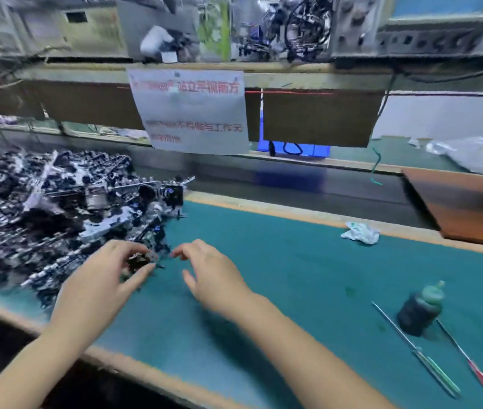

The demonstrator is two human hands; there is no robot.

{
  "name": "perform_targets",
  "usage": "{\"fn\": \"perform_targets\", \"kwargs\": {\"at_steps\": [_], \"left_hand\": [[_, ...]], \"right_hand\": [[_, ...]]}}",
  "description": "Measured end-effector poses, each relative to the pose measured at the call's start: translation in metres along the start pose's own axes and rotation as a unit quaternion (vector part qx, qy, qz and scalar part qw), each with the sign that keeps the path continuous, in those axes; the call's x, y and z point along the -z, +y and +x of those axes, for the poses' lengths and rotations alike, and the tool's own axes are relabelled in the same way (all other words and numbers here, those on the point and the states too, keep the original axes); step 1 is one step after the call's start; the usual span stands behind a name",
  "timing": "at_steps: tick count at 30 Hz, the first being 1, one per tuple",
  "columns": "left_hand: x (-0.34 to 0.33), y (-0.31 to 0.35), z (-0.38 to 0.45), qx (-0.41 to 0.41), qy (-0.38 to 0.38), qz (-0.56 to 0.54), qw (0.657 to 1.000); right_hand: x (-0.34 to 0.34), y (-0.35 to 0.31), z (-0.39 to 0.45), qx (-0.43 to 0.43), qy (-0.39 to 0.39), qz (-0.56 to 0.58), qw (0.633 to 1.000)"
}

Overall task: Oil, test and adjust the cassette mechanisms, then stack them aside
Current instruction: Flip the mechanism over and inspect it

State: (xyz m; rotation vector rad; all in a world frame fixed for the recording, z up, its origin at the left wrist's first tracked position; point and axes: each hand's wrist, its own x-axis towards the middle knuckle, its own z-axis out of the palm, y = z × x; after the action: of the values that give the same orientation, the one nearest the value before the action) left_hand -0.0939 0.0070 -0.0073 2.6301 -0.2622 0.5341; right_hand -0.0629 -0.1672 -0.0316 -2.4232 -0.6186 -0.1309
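- An assembly-line workstation in an electronics factory or workshop.
- A green-matted table (pixel 293 261) runs alongside a conveyor belt (pixel 308 184) on the far side.
- A heap of cassette mechanisms (pixel 42 208) lies at the left.
- A printed notice (pixel 190 110) hangs from a shelf (pixel 263 69) loaded with test instruments (pixel 423 28) and cables.
- An oil bottle (pixel 420 311) and thin hand tools (pixel 417 349) lie at the near right.

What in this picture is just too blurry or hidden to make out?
- Part held in the left hand: head view, motion blur and the fingers hide its details.
- Right hand: blurred; holds nothing I can see.
- Pile of parts: smeared, single pieces cannot be told apart.
- Sign: most text unreadable.
- Tools: the red one is cut off by the frame edge.
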Motion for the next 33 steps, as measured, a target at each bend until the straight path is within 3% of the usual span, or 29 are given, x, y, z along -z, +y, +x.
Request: {"fn": "perform_targets", "kwargs": {"at_steps": [3, 8, 11, 13, 16, 19, 23, 25, 33], "left_hand": [[-0.006, -0.013, 0.022, 0.094, -0.002, 0.085, 0.992], [-0.016, -0.029, 0.043, 0.062, 0.047, 0.179, 0.981], [-0.019, -0.041, 0.051, 0.105, -0.032, 0.221, 0.969], [-0.021, -0.044, 0.053, 0.087, -0.062, 0.185, 0.977], [-0.021, -0.037, 0.051, 0.009, -0.069, 0.133, 0.989], [-0.025, -0.016, 0.046, -0.090, -0.087, 0.086, 0.988], [-0.042, 0.039, 0.035, -0.253, -0.069, 0.016, 0.965], [-0.059, 0.069, 0.026, -0.325, -0.047, -0.022, 0.944], [-0.130, 0.145, -0.026, -0.501, 0.040, -0.062, 0.862]], "right_hand": [[-0.012, -0.011, 0.047, 0.016, 0.017, -0.095, 0.995], [-0.017, -0.012, 0.099, 0.139, 0.029, -0.344, 0.928], [-0.013, -0.012, 0.117, 0.232, 0.002, -0.436, 0.870], [-0.008, -0.010, 0.120, 0.253, -0.010, -0.434, 0.865], [0.014, -0.003, 0.103, 0.260, -0.033, -0.417, 0.870], [0.046, 0.011, 0.060, 0.212, -0.049, -0.390, 0.895], [0.086, 0.040, -0.022, 0.106, -0.027, -0.317, 0.942], [0.101, 0.050, -0.070, 0.062, 0.025, -0.312, 0.948], [0.087, 0.094, -0.213, 0.034, 0.189, -0.452, 0.871]]}}
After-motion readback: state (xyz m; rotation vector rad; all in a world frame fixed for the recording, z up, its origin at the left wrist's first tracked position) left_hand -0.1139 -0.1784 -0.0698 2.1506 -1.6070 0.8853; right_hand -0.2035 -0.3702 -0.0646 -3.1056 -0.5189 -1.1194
